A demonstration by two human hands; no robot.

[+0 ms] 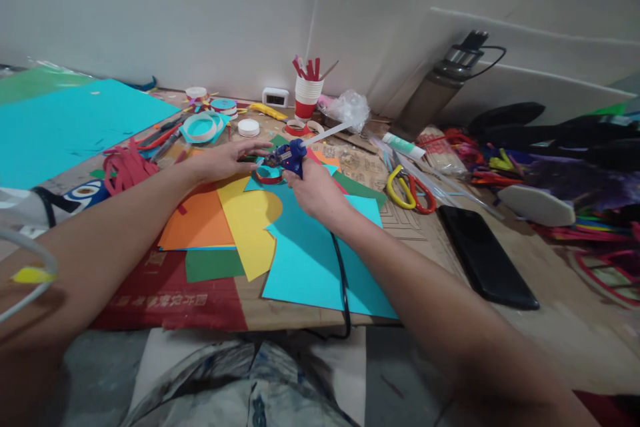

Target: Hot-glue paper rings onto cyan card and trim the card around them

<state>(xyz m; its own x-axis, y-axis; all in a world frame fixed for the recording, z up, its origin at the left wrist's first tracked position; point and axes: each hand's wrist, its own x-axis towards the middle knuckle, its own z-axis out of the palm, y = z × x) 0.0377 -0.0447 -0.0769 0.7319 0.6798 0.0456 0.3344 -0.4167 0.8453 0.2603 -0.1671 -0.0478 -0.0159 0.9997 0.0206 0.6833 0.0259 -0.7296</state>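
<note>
In my right hand (317, 190) is a blue hot glue gun (290, 156), with a long whitish glue stick (333, 132) jutting from its back and its nozzle toward the left. My left hand (234, 159) reaches in beside the nozzle, fingers stretched and thumb apart; whether it touches anything is unclear. Just under the gun lies a red paper ring (269, 178) around light blue paper. Below the hands are sheets of turquoise paper (320, 260), yellow paper (250, 220) and orange paper (200, 217). A black cord (342, 273) runs over the turquoise sheet to the table edge.
Yellow and red-handled scissors (410, 193) and a black phone (487, 257) lie to the right. Behind stand a paper cup (308, 97) of red strips and a dark bottle (437, 87). Paper rings (200, 125) and pink strips (130, 170) are at left.
</note>
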